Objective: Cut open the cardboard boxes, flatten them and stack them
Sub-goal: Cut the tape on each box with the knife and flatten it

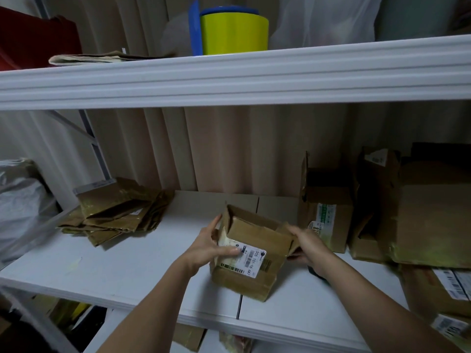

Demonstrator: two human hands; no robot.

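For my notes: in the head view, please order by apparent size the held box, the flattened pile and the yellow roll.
1. flattened pile
2. held box, nearer the camera, so unsure against the pile
3. yellow roll

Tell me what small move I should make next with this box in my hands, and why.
Probably press the box flat. Its top is already open, the left hand grips the labelled side and the right hand holds the opposite edge, so pushing the two sides together should collapse it. Then it can join the flattened pile lying on the shelf to the left.

Bare shelf (127,263) left of held box (254,250); upright boxes (328,207) crowd right
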